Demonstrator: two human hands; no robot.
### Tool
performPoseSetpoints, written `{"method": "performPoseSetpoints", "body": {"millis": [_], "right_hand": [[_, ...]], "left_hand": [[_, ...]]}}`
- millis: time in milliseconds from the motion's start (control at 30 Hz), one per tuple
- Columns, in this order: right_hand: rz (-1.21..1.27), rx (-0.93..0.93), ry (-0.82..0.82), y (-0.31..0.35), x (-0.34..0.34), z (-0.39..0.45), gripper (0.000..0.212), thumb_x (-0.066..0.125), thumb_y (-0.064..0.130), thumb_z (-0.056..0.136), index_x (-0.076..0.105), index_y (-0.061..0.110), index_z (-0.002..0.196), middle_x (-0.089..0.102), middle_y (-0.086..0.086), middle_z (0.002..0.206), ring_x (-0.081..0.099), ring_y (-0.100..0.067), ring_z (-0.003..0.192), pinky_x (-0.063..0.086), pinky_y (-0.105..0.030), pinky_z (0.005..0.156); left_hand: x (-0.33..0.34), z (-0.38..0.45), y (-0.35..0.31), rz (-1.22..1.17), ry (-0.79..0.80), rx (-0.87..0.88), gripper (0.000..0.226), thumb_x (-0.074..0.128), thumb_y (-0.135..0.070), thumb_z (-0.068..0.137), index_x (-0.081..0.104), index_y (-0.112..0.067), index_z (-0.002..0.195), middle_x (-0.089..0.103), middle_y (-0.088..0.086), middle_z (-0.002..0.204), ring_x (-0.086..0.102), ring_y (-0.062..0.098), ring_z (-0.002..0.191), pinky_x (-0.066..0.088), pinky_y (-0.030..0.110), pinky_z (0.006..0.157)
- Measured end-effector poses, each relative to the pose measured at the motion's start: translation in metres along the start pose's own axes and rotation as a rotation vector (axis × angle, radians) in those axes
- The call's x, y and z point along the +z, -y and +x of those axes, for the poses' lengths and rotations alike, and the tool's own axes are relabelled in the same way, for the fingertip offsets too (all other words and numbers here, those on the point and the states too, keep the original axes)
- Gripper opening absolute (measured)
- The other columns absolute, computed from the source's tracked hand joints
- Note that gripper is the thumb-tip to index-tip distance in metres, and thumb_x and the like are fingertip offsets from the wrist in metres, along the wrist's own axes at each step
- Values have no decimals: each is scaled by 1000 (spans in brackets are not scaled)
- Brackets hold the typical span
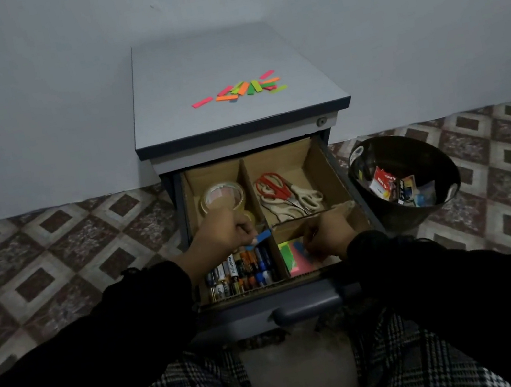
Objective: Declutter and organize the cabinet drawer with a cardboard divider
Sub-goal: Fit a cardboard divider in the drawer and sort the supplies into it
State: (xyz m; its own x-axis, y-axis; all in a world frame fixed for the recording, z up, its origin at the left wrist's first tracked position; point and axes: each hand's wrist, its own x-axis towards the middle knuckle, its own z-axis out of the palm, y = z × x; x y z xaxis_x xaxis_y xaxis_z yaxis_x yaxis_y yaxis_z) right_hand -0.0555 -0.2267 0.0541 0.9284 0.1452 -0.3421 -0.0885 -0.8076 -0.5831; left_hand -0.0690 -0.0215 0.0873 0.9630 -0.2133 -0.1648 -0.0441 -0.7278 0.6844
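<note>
The open drawer (346, 184) holds a cardboard divider (251, 187) that splits it into several compartments. Tape rolls (222, 195) lie at the back left, scissors (285, 193) at the back right, batteries (244, 270) at the front left, coloured sticky strips (295, 259) at the front right. My left hand (225, 232) hovers over the divider's middle, pinching a blue strip (263, 237). My right hand (326, 235) reaches into the front right compartment, its fingertips on the sticky strips. Whether it grips one is hidden.
A heap of neon sticky strips (242, 89) lies on the cabinet top (191, 68). A dark waste bin (403, 179) with scraps stands on the tiled floor right of the drawer. The drawer handle (308, 306) is near my knees.
</note>
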Motion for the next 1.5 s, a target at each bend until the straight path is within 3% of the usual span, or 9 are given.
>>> {"method": "performPoseSetpoints", "body": {"millis": [167,300,433,667,1033,1200,1300,1400,1500], "right_hand": [[7,63,-31,1,9,6,34,58,1,82,51,20,55,55,-4,57,54,-17,50,52,-25,53],[-6,73,-26,5,13,7,35,62,7,82,51,25,53,60,-6,61,52,-4,38,54,-31,60],[-41,82,-49,7,17,6,9,63,7,80,71,5,80,71,-18,90,67,-30,80,56,-36,76],[-87,46,-34,10,16,2,19,64,-2,76,73,11,86,71,-19,97,66,-29,94,47,-23,70],[-20,-17,14,9,15,4,22,60,-8,79,72,1,96,68,-25,104,64,-36,98,52,-43,88],[-19,-15,23,6,16,5,19,64,-5,78,71,-5,96,69,-20,102,66,-35,89,55,-43,80],[73,11,12,5,11,2,14,60,-5,80,71,4,80,66,-10,75,63,-21,67,55,-33,72],[315,35,32,8,2,-5,29,58,-11,82,59,11,63,57,-7,61,54,-8,42,50,-18,45],[571,20,42,12,-7,-15,23,58,-13,82,58,5,67,56,-11,63,55,-10,42,48,-16,41]], "left_hand": [[2,0,9,-25,-1,7,10,74,-5,77,73,2,85,63,0,66,53,-12,44,42,4,47],[4,-1,15,-95,-1,-10,10,73,-5,78,72,2,84,63,-8,62,57,-8,47,45,6,47],[6,0,16,-134,-9,-31,8,73,-6,78,71,-1,83,63,-8,63,57,-6,46,46,9,47],[8,2,12,-147,-1,-48,8,73,-6,79,71,-2,84,65,0,66,61,8,55,47,11,48],[10,-2,6,-165,-3,-49,7,72,-5,79,71,-2,85,66,3,70,61,10,58,50,12,51],[13,-3,1,-194,10,-58,5,72,-5,79,70,-2,84,65,5,70,58,13,59,48,14,51],[17,-3,-1,-251,9,-79,5,71,-4,79,69,-1,82,65,7,69,59,12,58,49,16,52],[22,-3,-5,-389,-4,-105,12,71,-1,79,67,5,88,64,7,67,59,7,52,51,15,51],[27,-4,-14,-580,-9,-178,13,69,1,79,64,6,91,64,11,73,62,7,50,53,16,52]]}}
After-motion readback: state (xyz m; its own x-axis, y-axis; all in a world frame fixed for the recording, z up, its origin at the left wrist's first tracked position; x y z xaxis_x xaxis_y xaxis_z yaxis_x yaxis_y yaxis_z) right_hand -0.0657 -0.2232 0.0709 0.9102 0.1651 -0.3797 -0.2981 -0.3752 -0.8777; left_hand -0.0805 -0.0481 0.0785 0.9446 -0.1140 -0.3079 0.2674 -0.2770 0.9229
